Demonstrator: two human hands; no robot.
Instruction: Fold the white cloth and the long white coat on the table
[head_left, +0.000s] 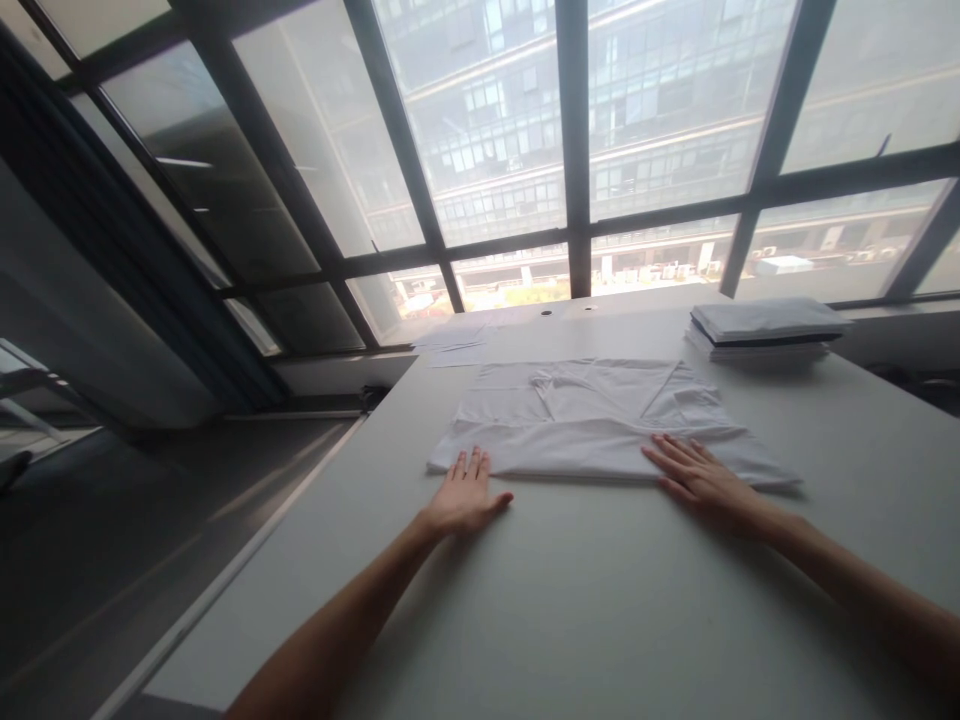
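Head view: both bare hands reach in from the bottom corners, fingers outstretched and holding nothing pinched. The left hand (466,497), just left of the frame's middle, lies with its fingertips on the near edge of a white garment (592,450), thumb angled out to the right. The right hand (697,480), right of centre, rests its fingers on the same near edge. The garment lies across the middle of the frame, a long strip folded along its near side, on a pale worktop (570,600). Beyond it, white sheets (457,345) lie upper left of it, and a stack of folded cloth (769,325) sits at upper right. Dark-framed windows (487,120) fill the top.
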